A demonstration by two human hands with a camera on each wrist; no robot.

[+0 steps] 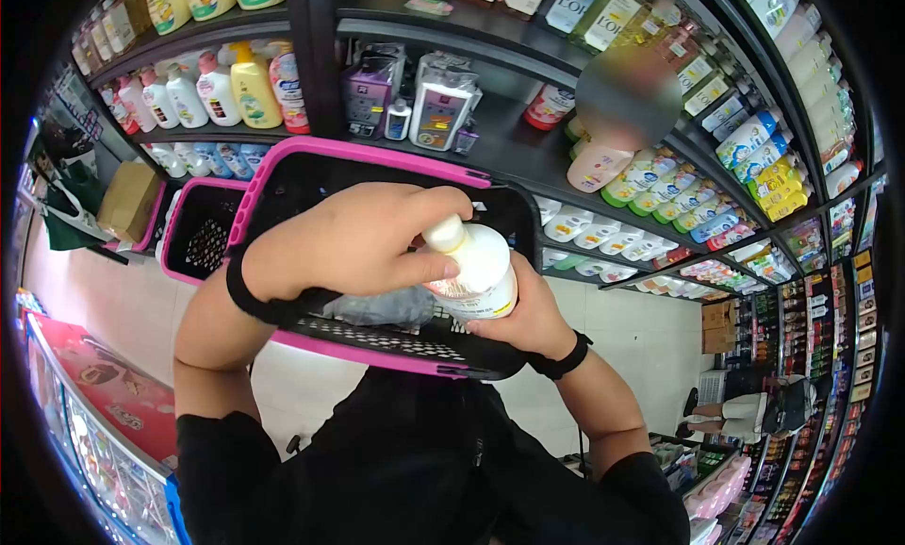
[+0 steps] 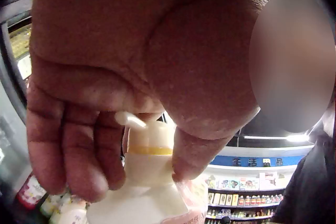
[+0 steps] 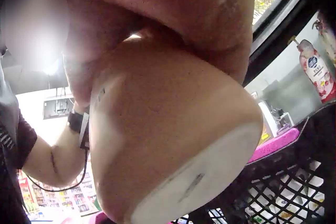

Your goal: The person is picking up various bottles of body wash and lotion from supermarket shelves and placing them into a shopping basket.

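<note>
A white pump bottle (image 1: 483, 267) with a printed label is held up over a black basket with a pink rim (image 1: 363, 149). My right hand (image 1: 535, 311) grips the bottle's body from the side. Its pale, rounded base faces the camera in the right wrist view, where the bottle (image 3: 173, 124) looks tilted. At the top, my left hand (image 1: 363, 239) pinches the neck just under the pump head (image 2: 149, 136) between thumb and index finger. The other left fingers extend beside the neck. Inside the basket lies a grey, plastic-wrapped item (image 1: 382, 307), partly covered by the left forearm.
Shelves ahead carry rows of bottles, among them a yellow pump bottle (image 1: 253, 85) and purple boxed sets (image 1: 370, 97). A second, smaller basket (image 1: 200, 229) stands at the left beside a cardboard box (image 1: 130, 201). Another person (image 1: 745, 415) is in the aisle at the right.
</note>
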